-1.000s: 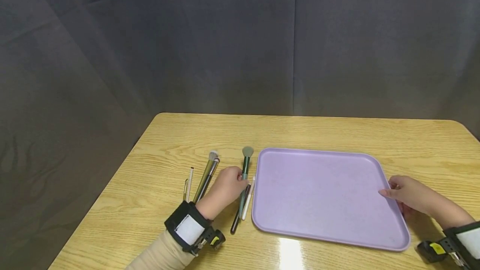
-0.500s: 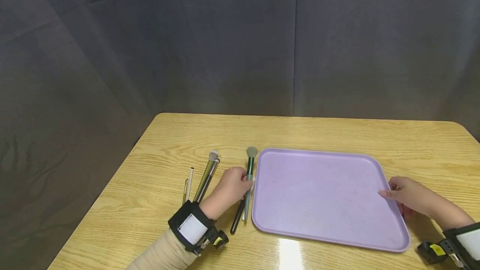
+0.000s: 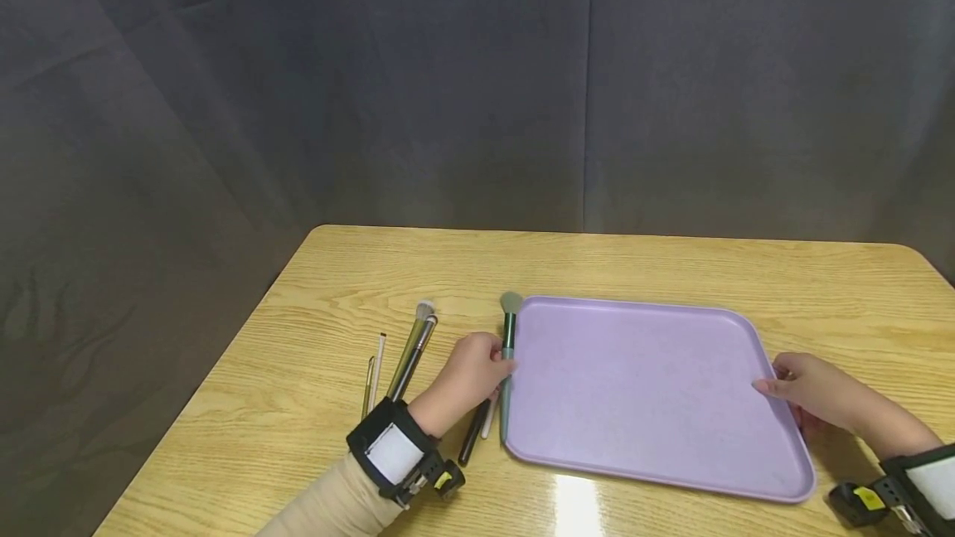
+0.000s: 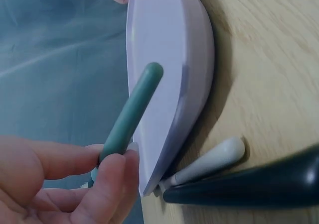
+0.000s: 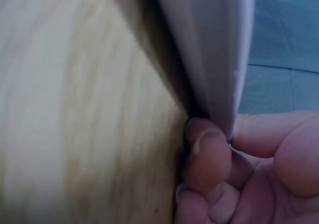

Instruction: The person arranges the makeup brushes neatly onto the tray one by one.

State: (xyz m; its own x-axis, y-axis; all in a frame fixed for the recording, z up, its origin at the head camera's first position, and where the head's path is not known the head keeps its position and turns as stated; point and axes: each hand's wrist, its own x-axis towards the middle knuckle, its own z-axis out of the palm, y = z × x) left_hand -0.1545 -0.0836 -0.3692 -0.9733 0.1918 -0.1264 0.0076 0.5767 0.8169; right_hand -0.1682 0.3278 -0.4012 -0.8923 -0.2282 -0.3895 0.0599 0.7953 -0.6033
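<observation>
Pinching a slim green-handled brush (image 3: 505,396) in the left hand (image 3: 472,367), the right hand (image 3: 809,388) gripping a flat lilac rectangular tray (image 3: 649,388).
The brush is at the tray's rim; beside the left hand, a white handle (image 4: 209,160) and a glossy dark handle (image 4: 249,186) lie on the wood-grain surface (image 3: 671,268), with more slim brushes (image 3: 414,359) to that hand's left.

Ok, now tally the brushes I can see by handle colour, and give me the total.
Green brush: 1
White brushes: 2
Dark brushes: 2
Olive-gold brushes: 2
Total in view: 7
</observation>
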